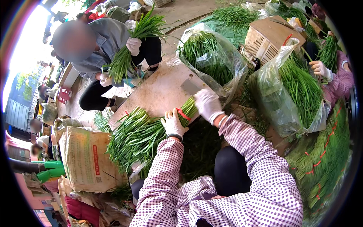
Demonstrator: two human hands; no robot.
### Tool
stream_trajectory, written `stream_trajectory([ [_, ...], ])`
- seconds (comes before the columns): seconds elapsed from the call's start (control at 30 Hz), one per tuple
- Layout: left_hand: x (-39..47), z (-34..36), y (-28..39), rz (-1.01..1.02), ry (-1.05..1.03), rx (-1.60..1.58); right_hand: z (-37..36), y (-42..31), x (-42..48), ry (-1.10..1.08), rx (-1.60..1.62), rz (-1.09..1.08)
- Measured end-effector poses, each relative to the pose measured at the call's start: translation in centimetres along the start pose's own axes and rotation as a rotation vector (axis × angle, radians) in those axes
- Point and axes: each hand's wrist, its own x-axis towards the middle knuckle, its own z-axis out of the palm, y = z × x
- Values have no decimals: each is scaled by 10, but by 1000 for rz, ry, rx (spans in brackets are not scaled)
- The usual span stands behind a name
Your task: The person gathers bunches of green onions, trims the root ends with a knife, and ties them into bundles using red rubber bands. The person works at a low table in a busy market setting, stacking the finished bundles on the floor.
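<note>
My left hand (173, 124), in a white glove, presses on a bundle of green leafy stalks (187, 110), like chives, bound with red tape (183, 114). More long leaves (139, 136) spread to the left over the edge of a worn board (158, 90). At the bundle's cut end is my right hand (209, 105), gloved and slightly blurred, closed around what appears to be the handle of a cleaver. The cleaver's flat metal blade (190, 86) extends beyond the fingers over the board. The handle itself is hidden by the hand.
Across the board a co-worker (113, 42) holds a loose green bunch (124, 62). Plastic bags of greens (211, 56) (300, 90) stand to the right, near a crate (262, 42). Tied bundles (323, 159) lie at far right, beside another person's gloved hand (320, 69). A printed sack (85, 159) stands left.
</note>
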Motion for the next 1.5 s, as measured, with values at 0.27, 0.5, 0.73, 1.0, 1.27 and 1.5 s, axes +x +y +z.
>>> stream_trajectory([
  [0.27, 16, -3, -3, 81, 56, -81, 30, 43, -31, 122, -179, -47],
  [0.5, -36, -89, -6, 142, -17, -257, -86, -1, -62, 485, 181, 2],
  [0.73, -116, -109, -26, 179, -797, -1361, -116, -31, -55, 56, 279, -220],
  [1.0, -193, -76, -66, 40, -737, -1575, -146, -121, -89, 187, 519, -621],
  [1.27, -255, -65, -82, 18, -433, -1933, -115, -96, -104, 136, 990, -25],
  [1.5, -279, -116, -35, 7, 171, -2249, -118, -238, -177, -125, 1658, -151],
])
